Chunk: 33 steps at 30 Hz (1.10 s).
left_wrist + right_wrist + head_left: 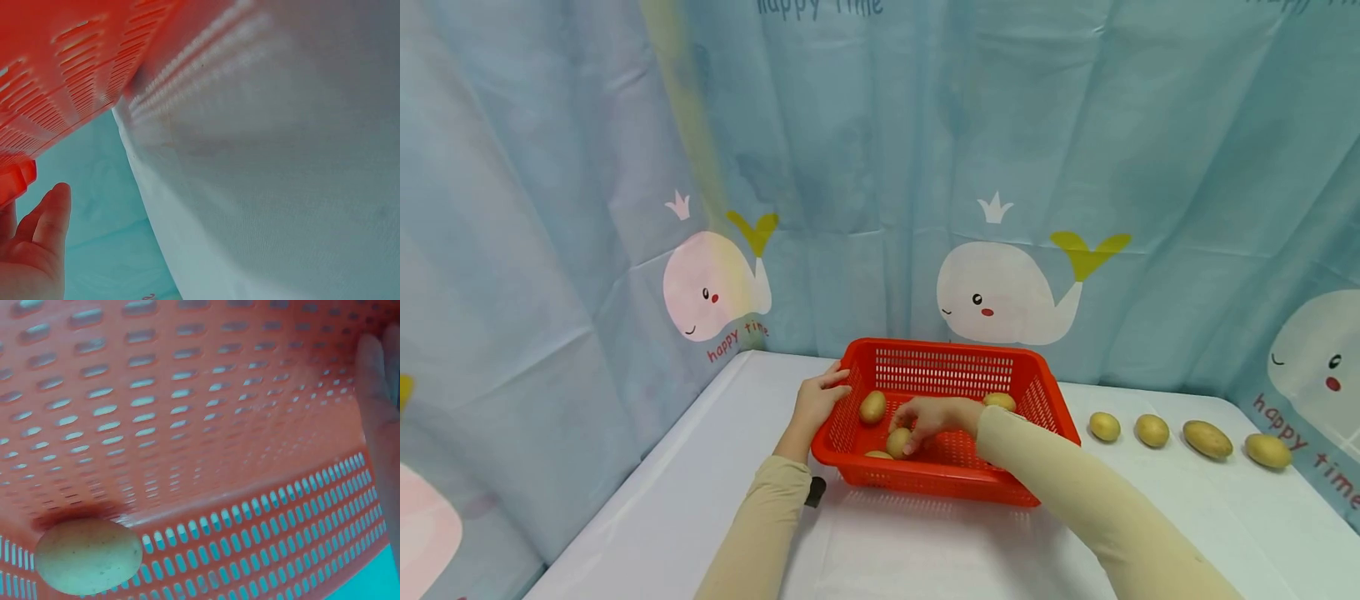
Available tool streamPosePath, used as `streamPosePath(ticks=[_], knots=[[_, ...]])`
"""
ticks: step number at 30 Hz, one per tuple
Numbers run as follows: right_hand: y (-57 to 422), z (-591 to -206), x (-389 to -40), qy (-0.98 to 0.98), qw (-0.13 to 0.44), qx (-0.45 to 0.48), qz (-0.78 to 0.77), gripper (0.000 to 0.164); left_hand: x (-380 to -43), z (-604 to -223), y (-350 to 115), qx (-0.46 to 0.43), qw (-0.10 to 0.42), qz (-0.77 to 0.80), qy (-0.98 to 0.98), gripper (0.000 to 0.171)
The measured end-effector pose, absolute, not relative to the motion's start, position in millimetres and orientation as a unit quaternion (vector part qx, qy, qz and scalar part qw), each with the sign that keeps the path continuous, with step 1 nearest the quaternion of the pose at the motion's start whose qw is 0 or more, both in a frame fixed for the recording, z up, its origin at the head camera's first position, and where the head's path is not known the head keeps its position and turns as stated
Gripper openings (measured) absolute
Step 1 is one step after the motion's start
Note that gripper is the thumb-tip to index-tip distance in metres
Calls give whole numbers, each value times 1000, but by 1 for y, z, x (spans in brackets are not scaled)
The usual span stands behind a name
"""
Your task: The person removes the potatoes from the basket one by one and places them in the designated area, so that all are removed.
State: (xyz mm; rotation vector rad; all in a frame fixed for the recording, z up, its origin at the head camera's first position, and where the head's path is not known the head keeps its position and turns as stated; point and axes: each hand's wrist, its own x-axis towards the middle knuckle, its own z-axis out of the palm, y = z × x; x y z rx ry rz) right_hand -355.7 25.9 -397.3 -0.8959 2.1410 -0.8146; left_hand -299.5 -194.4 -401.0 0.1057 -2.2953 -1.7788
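On the far left we've got a pale blue fabric curtain with cartoon whales point(587, 250) hanging beside and behind a table with a white cover point(692, 475). Next comes our left hand point(822, 400), fingers fairly straight and touching the left rim of a red rectangular plastic basket with slotted walls point(940, 477). A small black object point(815, 492) sits by that wrist (too small for us to identify).

Inside the basket, toward the left, there's a yellowish oval potato point(872, 407), then a partly hidden potato point(878, 455) by the front wall. Just right of it our right hand point(934, 414) pinches a rounded tan potato point(897, 443), fingers narrowed around it, low in the basket. Another oval potato point(1000, 402) lies near the back right. Past the basket, four potatoes sit apart in a row on the table: two small roundish potatoes point(1105, 427), a longer brownish potato point(1207, 439), and a plump yellow potato point(1268, 451).
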Motion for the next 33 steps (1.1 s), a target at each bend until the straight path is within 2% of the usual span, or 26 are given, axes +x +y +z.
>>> streamPosePath(ticks=[8, 22, 33], knots=[[45, -378, -355, 808, 354, -309, -356, 25, -299, -399, -196, 45, 112, -605, -787, 39], [92, -336, -334, 823, 304, -244, -413, 32, -302, -401, -198, 41, 112, -605, -788, 39], [125, -324, -320, 848, 256, -190, -423, 36, -301, -400, -197, 30, 103, -605, -789, 39]])
